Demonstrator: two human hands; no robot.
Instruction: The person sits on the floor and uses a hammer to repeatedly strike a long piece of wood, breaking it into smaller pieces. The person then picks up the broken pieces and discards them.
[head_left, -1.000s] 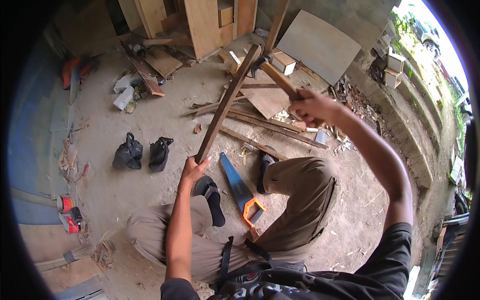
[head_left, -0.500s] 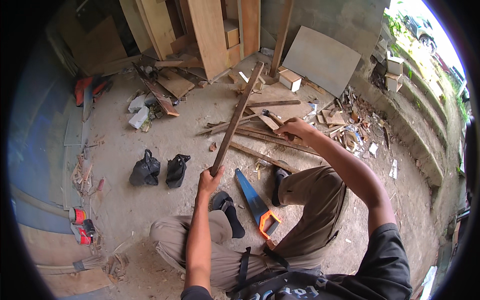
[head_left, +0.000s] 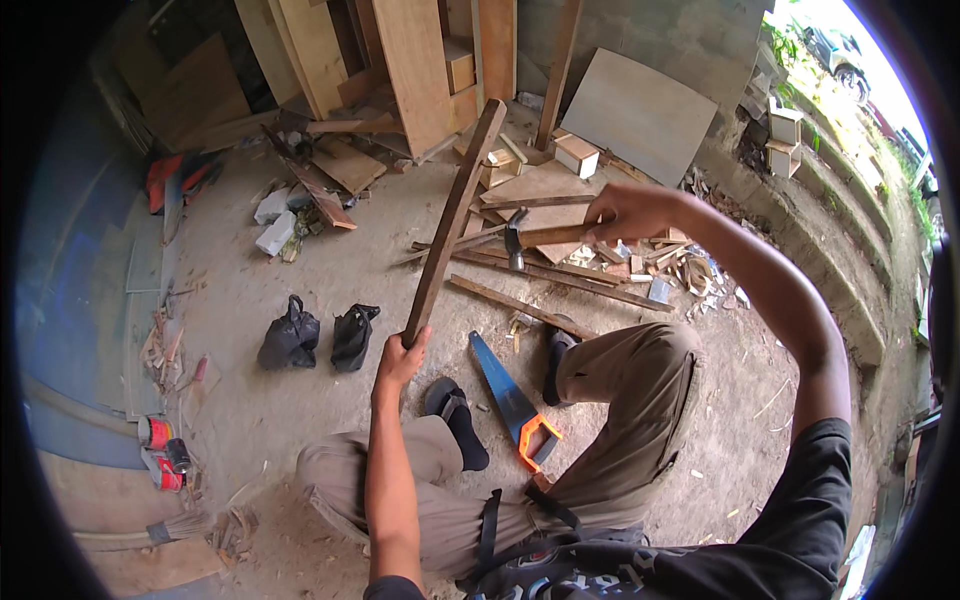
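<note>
My left hand is closed round the lower end of a long brown wooden batten, which slants up and away to the right. A claw hammer is in my right hand, gripped by its wooden handle. Its dark metal head points left, a little to the right of the batten and apart from it in the picture. On the ground between my legs lies a hand saw with a blue blade and an orange and black handle.
Two black plastic bags stand left of the batten. Loose wooden strips and scraps lie ahead. Tall boards and a pale panel lean at the back. Concrete steps rise at right; red cans sit at far left.
My right hand has risen and moved right, and the hammer now shows side-on with its head to the left. The batten, still in my left hand, has shifted slightly left and stands a bit steeper.
</note>
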